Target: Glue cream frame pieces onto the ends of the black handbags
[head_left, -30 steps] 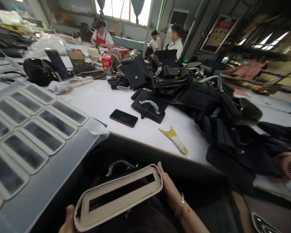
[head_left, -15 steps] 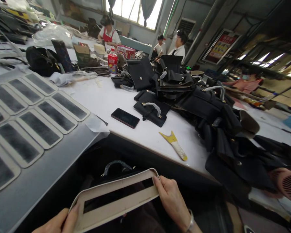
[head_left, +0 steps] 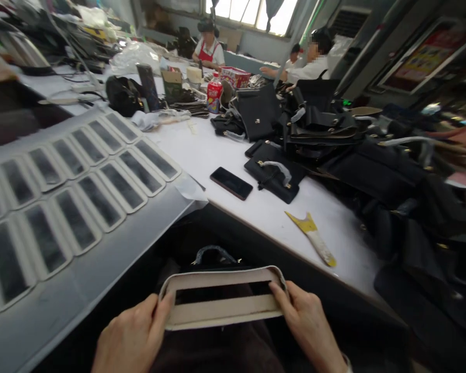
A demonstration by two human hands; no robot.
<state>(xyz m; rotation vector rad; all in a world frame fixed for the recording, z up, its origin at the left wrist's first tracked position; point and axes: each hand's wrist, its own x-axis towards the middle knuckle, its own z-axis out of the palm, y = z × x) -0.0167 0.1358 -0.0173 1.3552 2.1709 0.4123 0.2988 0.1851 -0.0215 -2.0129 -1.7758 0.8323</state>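
Observation:
A beige rectangular frame with rounded corners and a long opening [head_left: 225, 309] is held up over my lap. My left hand [head_left: 134, 331] grips its left end, with the thumb on the near face. At the right end my right hand [head_left: 308, 321] pinches the rim, thumb inside the corner. Just behind the frame shows a dark bag's handle [head_left: 213, 252] in clear wrap. To the left, similar flat frames with dark centres [head_left: 77, 217] lie in rows on a grey board [head_left: 81, 280].
On the white table [head_left: 264, 228] are a phone [head_left: 231, 183], a yellow-and-white tool [head_left: 311, 237] and a large pile of black bags [head_left: 357, 150]. A red bottle [head_left: 214, 93] stands farther back. A person in a red apron [head_left: 208, 51] sits beyond.
The view has swung left, so the table things appear farther right. The frame now sits more level, and more of my left hand shows. Both hands keep their hold.

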